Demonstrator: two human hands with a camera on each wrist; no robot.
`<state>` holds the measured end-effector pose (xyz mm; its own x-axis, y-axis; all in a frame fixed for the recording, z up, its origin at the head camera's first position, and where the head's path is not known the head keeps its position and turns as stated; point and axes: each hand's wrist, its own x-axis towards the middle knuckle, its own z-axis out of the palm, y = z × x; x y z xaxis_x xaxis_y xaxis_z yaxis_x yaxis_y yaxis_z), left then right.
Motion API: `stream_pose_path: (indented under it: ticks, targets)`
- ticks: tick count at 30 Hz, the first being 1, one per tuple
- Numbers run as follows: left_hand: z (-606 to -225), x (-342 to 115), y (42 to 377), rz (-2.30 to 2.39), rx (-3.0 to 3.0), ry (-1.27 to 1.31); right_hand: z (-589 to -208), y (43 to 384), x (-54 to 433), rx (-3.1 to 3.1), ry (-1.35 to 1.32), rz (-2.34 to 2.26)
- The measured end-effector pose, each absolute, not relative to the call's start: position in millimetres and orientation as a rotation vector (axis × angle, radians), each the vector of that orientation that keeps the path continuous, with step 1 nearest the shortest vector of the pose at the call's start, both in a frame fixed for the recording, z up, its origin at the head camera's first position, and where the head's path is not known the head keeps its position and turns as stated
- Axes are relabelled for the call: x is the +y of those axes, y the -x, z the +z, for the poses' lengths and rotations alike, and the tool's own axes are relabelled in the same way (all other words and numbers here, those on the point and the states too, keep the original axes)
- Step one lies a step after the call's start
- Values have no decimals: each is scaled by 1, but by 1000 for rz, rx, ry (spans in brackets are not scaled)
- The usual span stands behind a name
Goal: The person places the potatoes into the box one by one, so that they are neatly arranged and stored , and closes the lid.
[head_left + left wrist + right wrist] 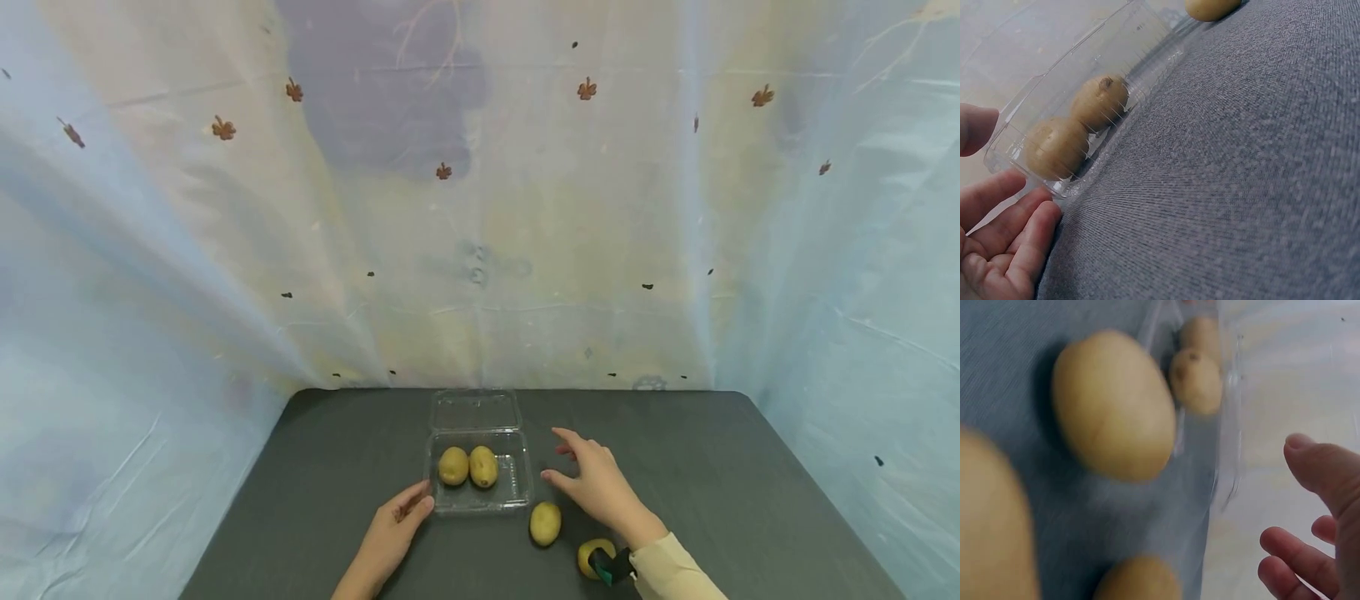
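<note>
A clear plastic clamshell box (480, 507) stands on the table with its lid (476, 411) folded back, away from me. Inside, towards the left, two potatoes lie side by side: one rounder potato (453, 466) and one longer potato (483, 467). My left hand (396, 527) is at the box's left front corner, fingertips right at its wall and thumb apart from the fingers. To the right of the box my right hand (596, 483) hovers with spread fingers and holds nothing. A loose potato (545, 524) lies between that hand and the box.
Another potato (592, 558) lies nearer me, partly hidden by the dark wrist strap (613, 567). In the right wrist view a further potato (1138, 581) shows at the bottom edge. A patterned curtain (480, 208) hangs behind the dark table (330, 467) and along both sides.
</note>
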<state>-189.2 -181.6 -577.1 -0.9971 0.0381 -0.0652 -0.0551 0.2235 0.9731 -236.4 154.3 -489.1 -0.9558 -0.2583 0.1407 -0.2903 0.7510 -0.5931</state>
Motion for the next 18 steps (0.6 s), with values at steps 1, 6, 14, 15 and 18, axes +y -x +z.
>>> stream_pose_path:
  ticks: [1,6,14,15,18]
  targets:
    - [-577,-181,189,1912,2396,17,-490,236,159,-2902,-431,998]
    - [-576,-181,188,1892,2407,20,-498,233,179,-2942,-344,1038]
    - [-571,-180,186,1900,2406,12,-512,227,196,-2982,-326,1024]
    - [-571,-180,186,1898,2410,10,-514,227,197,-2981,-335,1010]
    - [-571,-180,187,1893,2411,16,-519,227,199,-2982,-344,977]
